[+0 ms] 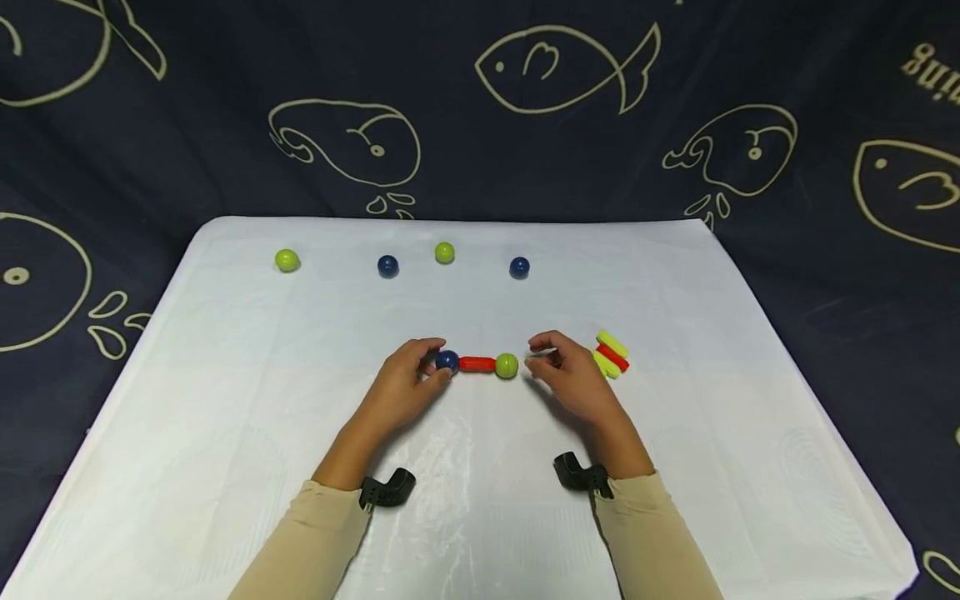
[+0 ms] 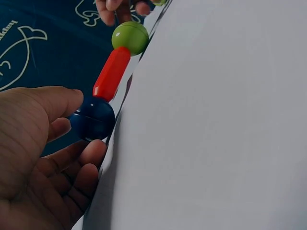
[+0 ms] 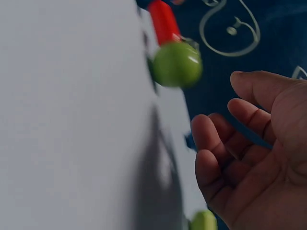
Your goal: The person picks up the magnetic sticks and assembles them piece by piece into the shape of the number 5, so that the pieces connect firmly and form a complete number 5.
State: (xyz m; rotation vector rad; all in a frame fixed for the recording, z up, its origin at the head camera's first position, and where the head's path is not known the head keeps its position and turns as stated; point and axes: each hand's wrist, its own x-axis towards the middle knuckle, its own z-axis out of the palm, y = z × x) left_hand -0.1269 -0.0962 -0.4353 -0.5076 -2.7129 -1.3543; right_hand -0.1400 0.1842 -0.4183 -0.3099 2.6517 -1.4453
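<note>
A glossy dark blue ball (image 1: 447, 361), a faceted red rod (image 1: 477, 364) with tapered ends and a lime-green ball (image 1: 507, 366) form a straight dumbbell, about midway between the left and right edges of the white-covered table (image 1: 225, 467). A thin groove crosses each ball. The left hand (image 1: 403, 382) pinches the blue ball between thumb and fingers; the right hand (image 1: 573, 372), loosely curved with a wide gap at the thumb, holds nothing just beside the green ball. Fingers hide part of the blue ball, and the right wrist view crops it at the top and blurs the green one. The right hand partly covers a cluster of yellow and red rods (image 1: 612, 356). The table's near-left corner is cut off.
</note>
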